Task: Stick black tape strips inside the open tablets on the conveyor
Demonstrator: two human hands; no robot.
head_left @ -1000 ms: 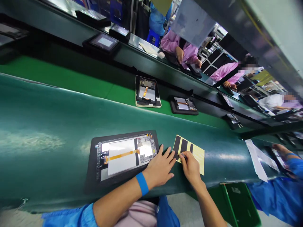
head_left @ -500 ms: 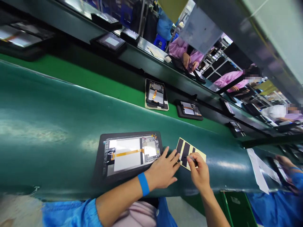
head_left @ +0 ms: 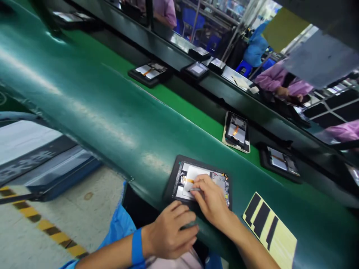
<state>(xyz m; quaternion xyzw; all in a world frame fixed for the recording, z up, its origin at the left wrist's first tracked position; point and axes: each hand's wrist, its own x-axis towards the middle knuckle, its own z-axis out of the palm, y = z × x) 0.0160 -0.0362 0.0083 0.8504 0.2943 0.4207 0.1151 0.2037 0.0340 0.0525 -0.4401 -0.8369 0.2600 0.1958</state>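
An opened tablet (head_left: 193, 173) lies on a black pad (head_left: 171, 186), its white battery, circuit board and orange ribbon cable exposed. Over the tablet, my right hand (head_left: 211, 200) pinches a slim grey tool, mostly hidden by the fingers; its tip is at the battery's lower part. My left hand (head_left: 172, 231), with a blue wristband, hovers at the pad's near edge, fingers loosely bent and nothing visible in them. To the right, a pale yellow sheet (head_left: 283, 241) with black adhesive strips lies on the green bench (head_left: 134, 149).
Beyond the bench runs a green conveyor belt (head_left: 179, 106) carrying more opened tablets, one on a pale-edged stack (head_left: 237, 130). A co-worker in a pink sleeve (head_left: 270, 78) works across the line. At lower left, yellow-black floor tape (head_left: 47, 226) passes a grey-blue platform (head_left: 56, 164).
My right hand has moved from the strip sheet to the tablet, still pinching the tool. My left hand has drawn back and its spread fingers have bent. The view has swung left.
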